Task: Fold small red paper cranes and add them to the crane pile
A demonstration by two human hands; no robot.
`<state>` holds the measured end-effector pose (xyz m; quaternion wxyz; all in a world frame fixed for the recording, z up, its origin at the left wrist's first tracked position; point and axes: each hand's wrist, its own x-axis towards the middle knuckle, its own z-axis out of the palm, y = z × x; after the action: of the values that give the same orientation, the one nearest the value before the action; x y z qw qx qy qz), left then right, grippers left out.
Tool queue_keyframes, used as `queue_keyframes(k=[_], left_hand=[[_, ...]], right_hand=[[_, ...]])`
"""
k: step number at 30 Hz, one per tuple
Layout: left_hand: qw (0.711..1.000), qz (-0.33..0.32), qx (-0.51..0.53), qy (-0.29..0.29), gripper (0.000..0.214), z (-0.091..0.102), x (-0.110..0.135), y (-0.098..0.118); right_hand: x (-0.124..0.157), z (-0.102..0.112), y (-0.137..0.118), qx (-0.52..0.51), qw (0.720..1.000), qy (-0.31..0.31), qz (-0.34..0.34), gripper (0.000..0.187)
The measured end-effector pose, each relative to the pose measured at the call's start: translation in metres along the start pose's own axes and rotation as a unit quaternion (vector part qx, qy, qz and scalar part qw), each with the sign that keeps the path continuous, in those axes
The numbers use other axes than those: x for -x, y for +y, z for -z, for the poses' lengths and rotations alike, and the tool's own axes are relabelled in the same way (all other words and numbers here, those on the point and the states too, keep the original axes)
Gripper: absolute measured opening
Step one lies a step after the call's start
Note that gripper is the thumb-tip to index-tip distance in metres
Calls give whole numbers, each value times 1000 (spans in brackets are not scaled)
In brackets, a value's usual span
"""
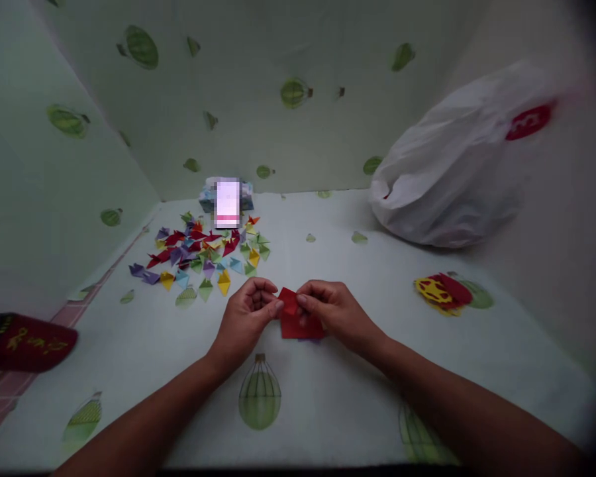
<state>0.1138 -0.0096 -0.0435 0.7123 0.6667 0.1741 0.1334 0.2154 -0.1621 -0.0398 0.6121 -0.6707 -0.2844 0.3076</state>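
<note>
A small red folded paper (289,299) is held between my two hands at the middle of the table. My left hand (251,311) pinches its left corner between thumb and fingers. On its right side, my right hand (328,308) grips it with thumb and forefinger. Just beneath lies a flat red paper square (298,328), partly covered by my right hand; a purple edge peeks out under it. Farther off to the left is a spread of folded paper pieces (198,255) in red, purple, green, yellow, orange and blue.
A lit phone (227,202), its screen blurred, leans on a patterned box (208,197) behind the folded pieces. To the right stand a white plastic bag (451,172) and red and yellow cutouts (442,293). A red can-like object (30,341) is at the left edge.
</note>
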Motion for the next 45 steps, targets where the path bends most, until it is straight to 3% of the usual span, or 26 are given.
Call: queue_keyframes(k=[12, 27, 36, 45], left_hand=[[999, 8, -32, -10, 16, 3, -1, -5], [999, 14, -37, -20, 13, 1, 3, -6], [998, 39, -37, -32, 17, 0, 5, -11], [997, 54, -14, -44, 16, -4, 7, -11]], right_hand=[[1, 2, 9, 69, 997, 1, 18, 22], [3, -2, 15, -34, 999, -7, 39, 8], [5, -5, 11, -73, 997, -18, 10, 4], [5, -5, 16, -33, 998, -29, 37, 5]])
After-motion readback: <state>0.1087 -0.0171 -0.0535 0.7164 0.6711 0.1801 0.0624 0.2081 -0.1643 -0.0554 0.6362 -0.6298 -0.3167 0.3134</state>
